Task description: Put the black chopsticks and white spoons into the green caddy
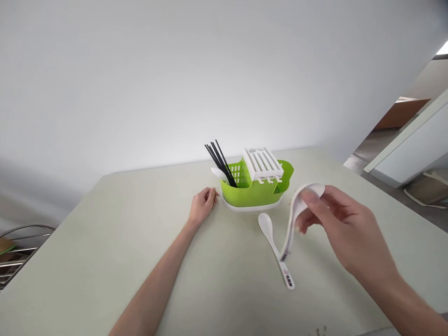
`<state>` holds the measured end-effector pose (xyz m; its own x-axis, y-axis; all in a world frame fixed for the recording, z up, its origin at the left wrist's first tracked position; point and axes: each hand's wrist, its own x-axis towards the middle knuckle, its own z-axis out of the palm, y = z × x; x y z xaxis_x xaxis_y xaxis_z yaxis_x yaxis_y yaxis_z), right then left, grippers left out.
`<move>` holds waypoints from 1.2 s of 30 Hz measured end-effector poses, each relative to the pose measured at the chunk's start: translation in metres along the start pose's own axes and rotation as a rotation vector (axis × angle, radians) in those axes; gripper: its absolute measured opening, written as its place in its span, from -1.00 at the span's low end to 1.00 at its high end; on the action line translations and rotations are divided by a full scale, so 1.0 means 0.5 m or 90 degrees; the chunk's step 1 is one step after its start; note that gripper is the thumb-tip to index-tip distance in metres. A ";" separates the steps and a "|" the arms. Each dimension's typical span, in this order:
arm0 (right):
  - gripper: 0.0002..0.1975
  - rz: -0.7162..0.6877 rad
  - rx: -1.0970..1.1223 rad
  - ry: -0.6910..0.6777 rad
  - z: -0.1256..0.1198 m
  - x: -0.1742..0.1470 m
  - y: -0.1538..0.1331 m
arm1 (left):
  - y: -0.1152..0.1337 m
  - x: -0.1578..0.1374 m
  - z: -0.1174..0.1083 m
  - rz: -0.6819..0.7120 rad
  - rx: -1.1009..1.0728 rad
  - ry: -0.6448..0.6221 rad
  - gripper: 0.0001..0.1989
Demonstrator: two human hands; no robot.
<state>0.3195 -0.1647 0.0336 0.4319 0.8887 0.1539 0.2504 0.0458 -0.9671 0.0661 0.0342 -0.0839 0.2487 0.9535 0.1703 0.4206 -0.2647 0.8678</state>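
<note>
My right hand (350, 228) grips a white soup spoon (293, 214) by its bowl, thumb inside it. The spoon's handle points down, its printed tip overlapping the handle of a second white spoon (266, 227) that lies on the table; whether they touch I cannot tell. Loosely curled, my left hand (203, 205) rests on the table just left of a green utensil holder (252, 193), with nothing visible in its fingers. Black chopsticks (220, 161) and another white spoon (219, 173) lean in the holder's left compartment. A white slotted rack (263, 164) with hooks bridges its middle.
The pale green table (115, 238) meets a white wall (175, 84) behind the holder. A metal wire rack (23, 254) stands off the table's left edge. To the right, past the table, are a white panel (413, 144) and the floor.
</note>
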 end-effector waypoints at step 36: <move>-0.90 -0.529 -0.254 0.016 0.253 0.119 -0.001 | 0.012 -0.005 -0.003 0.003 0.027 0.000 -0.57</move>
<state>0.2355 -0.0542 0.0174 -0.0035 0.6302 0.7764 0.7669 0.5000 -0.4024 0.0669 0.0304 -0.0784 0.2510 0.9521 0.1747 0.4562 -0.2756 0.8461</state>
